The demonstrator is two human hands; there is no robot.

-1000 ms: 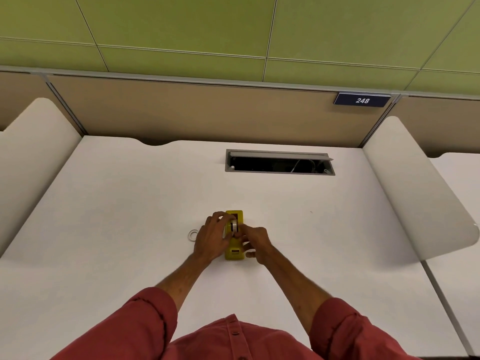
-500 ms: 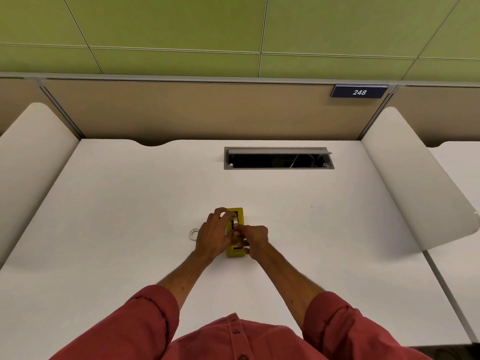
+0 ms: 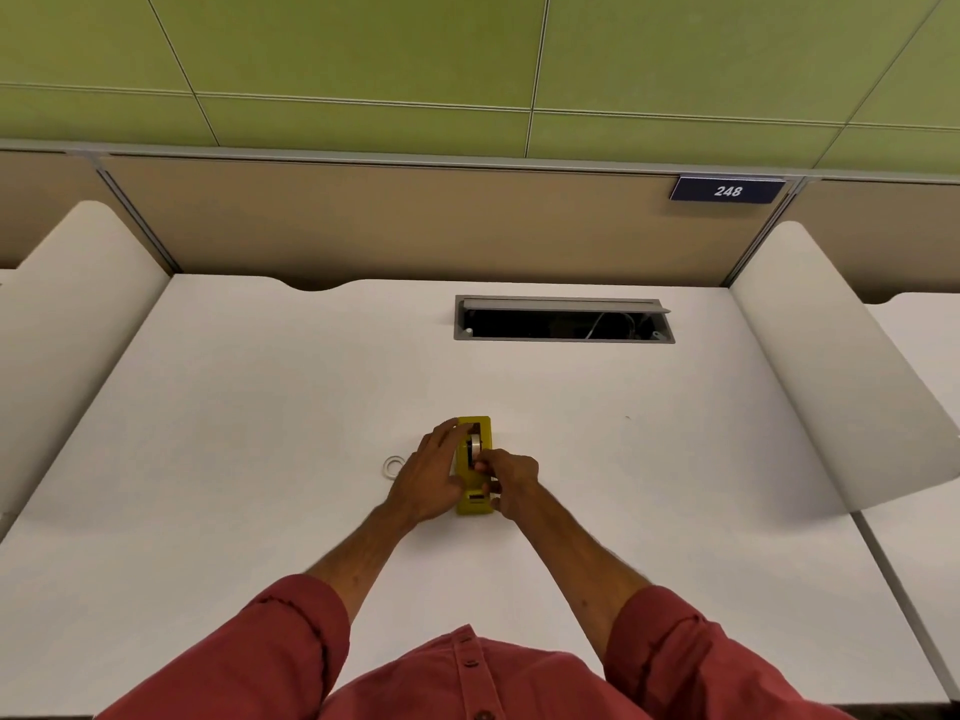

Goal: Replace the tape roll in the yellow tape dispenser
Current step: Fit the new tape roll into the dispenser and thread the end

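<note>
Left hand (image 3: 431, 475) clasps the dispenser (image 3: 474, 504) on the worktop (image 3: 260, 407); right hand (image 3: 511, 480) pinches at the roll (image 3: 472, 449). Best brace firmly and seat the roll squarely.

A yellow dispenser (image 3: 474, 504) lies on a white desk (image 3: 260, 407). The left hand (image 3: 427, 478) is laid along its left side; the right hand (image 3: 511, 483) pinches at the tape roll (image 3: 472, 449) seated inside. An empty core (image 3: 394, 466) lies just left of the left hand

White desk (image 3: 260, 407), tan partition (image 3: 363, 220), green wall panels (image 3: 363, 54), open cable hatch (image 3: 563, 319)
</note>
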